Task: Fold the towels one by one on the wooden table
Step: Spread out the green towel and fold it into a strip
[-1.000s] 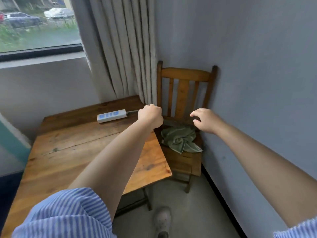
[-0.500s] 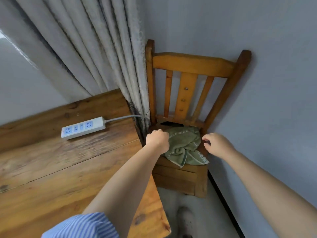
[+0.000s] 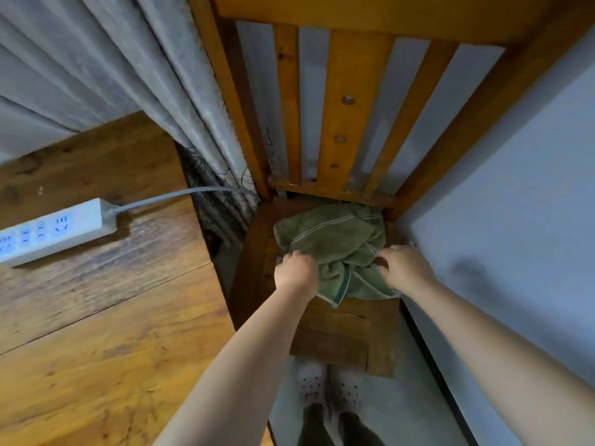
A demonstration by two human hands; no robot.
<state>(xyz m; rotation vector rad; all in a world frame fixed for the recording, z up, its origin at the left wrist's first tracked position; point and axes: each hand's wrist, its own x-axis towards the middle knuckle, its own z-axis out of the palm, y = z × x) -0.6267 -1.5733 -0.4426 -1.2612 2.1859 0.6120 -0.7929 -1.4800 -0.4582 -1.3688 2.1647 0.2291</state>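
Left hand [image 3: 296,272]: the fingers are curled down into the left edge of the green towel [image 3: 335,243], knuckles up, and appear to grip a fold of the cloth. The fingertips themselves are hidden under the hand, so the exact hold cannot be told.

Right hand [image 3: 404,265]: the fingers are bent and spread over the right side of the towel, the tips pressing into the crumpled fabric. Whether they pinch cloth or only rest on it cannot be told; the frame is slightly blurred there.

Towel: it lies crumpled in a heap on the rear part of the seat of the wooden chair [image 3: 351,336], between the two hands and extending beyond them toward the chair back. A pale stripe runs across its upper fold. One corner with a dark-edged hem hangs toward the front of the seat, below and between the hands.

Chair: it stands in the room corner, its slatted back against the wall, right side just beside the grey wall [image 3: 515,194].

Wooden table [image 3: 96,317]: it stands to the left of the chair, apart from the towel. A white power strip [image 3: 54,231] lies on it, its grey cable running toward the curtain [image 3: 112,66] that hangs behind the table and beside the chair.

Floor: two feet in light perforated clogs [image 3: 328,384] stand in front of the chair.
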